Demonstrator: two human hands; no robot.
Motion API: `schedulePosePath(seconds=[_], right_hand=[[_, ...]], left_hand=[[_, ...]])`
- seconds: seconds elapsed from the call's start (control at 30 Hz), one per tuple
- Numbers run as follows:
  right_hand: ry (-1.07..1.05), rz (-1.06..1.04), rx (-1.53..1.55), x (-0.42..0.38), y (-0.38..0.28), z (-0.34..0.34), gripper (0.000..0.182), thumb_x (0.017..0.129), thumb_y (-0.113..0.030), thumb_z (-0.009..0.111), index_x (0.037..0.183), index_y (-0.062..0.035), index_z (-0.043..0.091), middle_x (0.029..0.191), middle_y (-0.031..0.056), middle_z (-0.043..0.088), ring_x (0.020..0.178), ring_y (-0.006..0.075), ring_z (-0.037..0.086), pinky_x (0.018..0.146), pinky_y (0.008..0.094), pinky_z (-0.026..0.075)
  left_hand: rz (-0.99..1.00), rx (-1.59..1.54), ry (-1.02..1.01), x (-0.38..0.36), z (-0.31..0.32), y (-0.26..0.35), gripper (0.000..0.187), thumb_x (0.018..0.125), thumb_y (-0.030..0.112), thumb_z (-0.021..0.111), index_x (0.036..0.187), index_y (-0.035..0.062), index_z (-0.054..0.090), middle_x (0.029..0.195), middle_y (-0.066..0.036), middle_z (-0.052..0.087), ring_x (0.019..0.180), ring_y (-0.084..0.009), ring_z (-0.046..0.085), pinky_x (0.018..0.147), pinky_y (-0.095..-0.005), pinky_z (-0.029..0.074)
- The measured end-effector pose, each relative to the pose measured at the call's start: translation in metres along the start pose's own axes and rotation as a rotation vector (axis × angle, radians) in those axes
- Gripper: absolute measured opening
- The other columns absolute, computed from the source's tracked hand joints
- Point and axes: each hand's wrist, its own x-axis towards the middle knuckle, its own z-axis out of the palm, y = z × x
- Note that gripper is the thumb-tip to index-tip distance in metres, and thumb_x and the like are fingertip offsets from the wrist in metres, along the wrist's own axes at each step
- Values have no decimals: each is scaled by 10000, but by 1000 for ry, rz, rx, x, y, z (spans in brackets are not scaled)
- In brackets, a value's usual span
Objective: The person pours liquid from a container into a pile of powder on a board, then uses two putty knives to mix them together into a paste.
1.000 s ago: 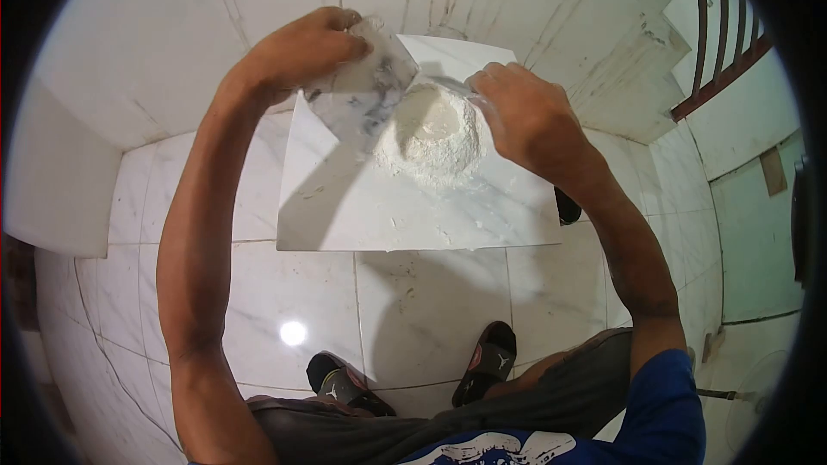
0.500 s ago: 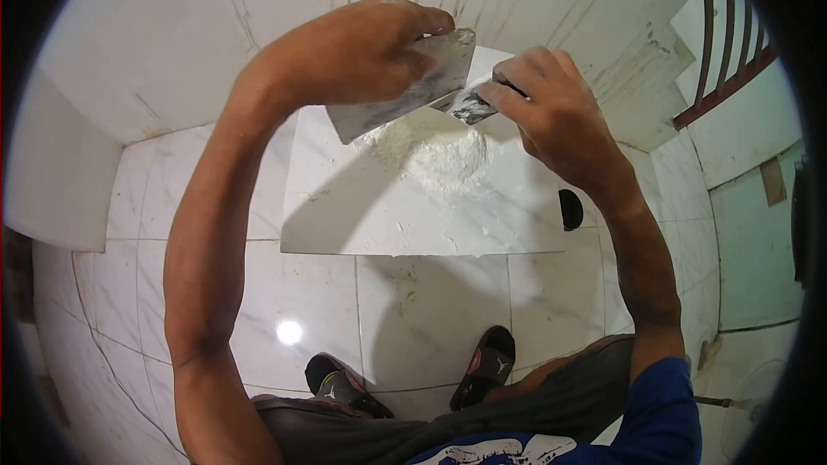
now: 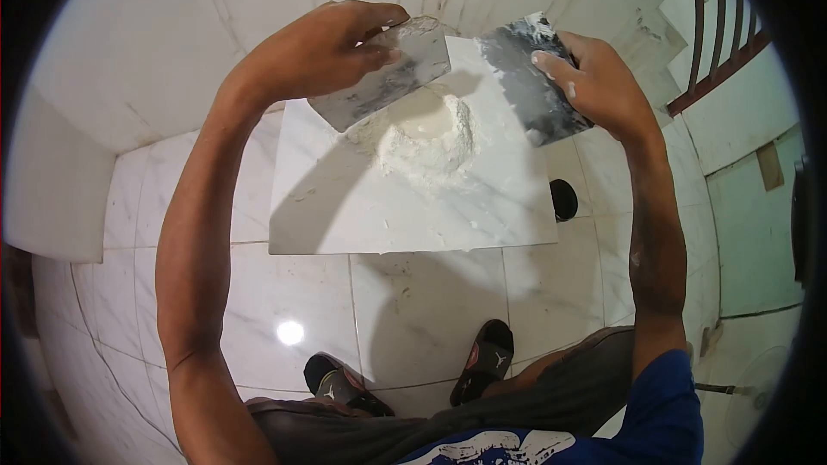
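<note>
Across the white worktop [image 3: 345,228] lies a mound of white powder [image 3: 431,155], hollowed at its top. The left hand [image 3: 319,52] has its fingers closed on a grey plate [image 3: 379,82] near the mound; the right hand's [image 3: 607,86] grip a smeared dark plate [image 3: 524,77] by the worktop's right edge. A low sweep could breach the loose rim, and a tilt could shed residue onto the floor [image 3: 551,293].

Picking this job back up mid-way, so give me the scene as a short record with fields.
left hand: gripping a smeared grey plate
right hand: gripping a darker plate, whitish residue on it
plates: apart
mound: white, powdery, hollow in top
mound support: white board
board surface: scattered white bits
beside board, right: dark rounded object, unidentified
</note>
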Motion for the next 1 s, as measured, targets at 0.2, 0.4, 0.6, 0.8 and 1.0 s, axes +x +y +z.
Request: schedulePosePath(seconds=[0.2,0.4,0.6,0.8,1.0], right_hand=[[-46,74,347,10,7,2,314,934,-218,626,1003,86,665,796,101,672,704,133,620,621,307,500],[-154,44,664,17,26,11,313,929,-176,651,1081,98,661,917,120,694,705,142,648,649,305,553],[-143,90,676,21,29,18,311,930,-173,656,1058,111,659,879,122,681,717,155,646,642,310,554],[-220,79,761,24,32,33,282,928,-166,659,1056,84,668,856,91,670,698,133,627,623,296,526],[-234,115,428,29,50,29,296,878,-174,692,1000,94,661,846,101,667,695,162,612,642,326,506]], left_hand=[[-17,-168,-94,7,-3,1,421,958,210,649,1292,-38,584,1120,-190,698,968,-228,688,826,-346,544],[11,-178,-30,8,1,-18,399,956,228,657,1256,-31,609,1062,-153,707,1008,-212,663,894,-347,518],[2,-262,-32,9,2,-24,360,973,218,640,1252,-8,623,1055,-100,708,1004,-175,650,911,-325,502],[87,-472,79,17,16,-32,333,976,217,642,1251,29,643,1015,-56,720,937,-119,649,868,-300,516],[15,-605,212,18,8,-31,480,962,230,657,1341,-40,540,1173,-128,667,1086,-164,620,963,-310,477]])
